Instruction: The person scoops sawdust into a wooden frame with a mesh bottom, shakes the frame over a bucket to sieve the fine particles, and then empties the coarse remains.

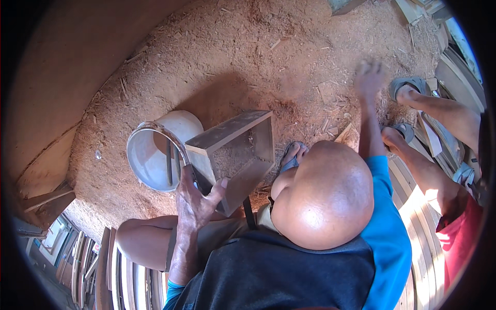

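My left hand (194, 201) grips the near left corner of an open wooden box frame (230, 130). Its thumb lies apart over the board, while the other fingers are partly hidden at the edge. Close beside this hand a white bucket (187, 123) lies tilted, its mouth facing left and toward me. A curved brown strip (164, 132) runs along the bucket's rim, and thin dark rods (169, 163) show inside. My right hand (370, 80) is stretched far out over the sawdust-covered ground, blurred by motion; whether it holds anything is unclear.
Wood chips and sawdust cover the ground (289, 62). My raised right knee (323, 196) stands between my arms. At the right, another person's sandalled foot (411, 90) and legs are close to my right arm. Stacked planks (413, 227) lie behind; a large brown panel (67, 67) stands left.
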Motion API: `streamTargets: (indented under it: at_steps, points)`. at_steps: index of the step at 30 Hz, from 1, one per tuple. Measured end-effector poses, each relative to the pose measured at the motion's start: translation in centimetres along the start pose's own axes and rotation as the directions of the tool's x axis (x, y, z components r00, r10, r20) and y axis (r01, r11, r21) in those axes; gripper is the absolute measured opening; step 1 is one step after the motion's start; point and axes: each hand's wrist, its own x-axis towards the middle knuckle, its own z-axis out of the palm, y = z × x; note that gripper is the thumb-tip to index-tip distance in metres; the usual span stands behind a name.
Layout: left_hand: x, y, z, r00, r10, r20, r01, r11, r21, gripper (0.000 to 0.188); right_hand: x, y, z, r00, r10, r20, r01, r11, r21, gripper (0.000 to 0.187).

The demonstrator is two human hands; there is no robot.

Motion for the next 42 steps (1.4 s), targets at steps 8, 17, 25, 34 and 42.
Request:
streamTargets:
  at_steps: [8,17,25,34,42]
  points:
    - [-0.3,-0.6,-0.5,0.996,-0.039,0.079,0.033,0.997,0.071,0.076,5.0,-4.1,1.5,0.993,-0.064,0.095,0.072,0.994,-0.082,0.040]
    - [-0.9,-0.5,-0.6,0.996,-0.049,0.070,0.043,0.995,0.090,0.081,-1.7,-9.1,-4.2,0.968,-0.204,0.148,0.172,0.964,0.201,0.043]
    - [-1.4,-0.5,-0.5,0.993,-0.097,0.065,0.096,0.995,0.016,0.080,-1.2,-8.3,-2.8,0.934,-0.325,0.147,0.251,0.891,0.379,0.037]
    - [-2.1,-1.0,-0.7,0.987,-0.128,0.094,0.126,0.992,0.031,0.083,3.3,-4.3,-2.8,0.953,-0.224,-0.203,0.262,0.947,0.185,0.023]
    - [-1.7,1.0,-1.6,0.953,-0.252,0.168,0.240,0.967,0.090,0.088,-0.9,-11.7,1.9,0.998,-0.063,-0.029,0.069,0.943,0.327,0.036]
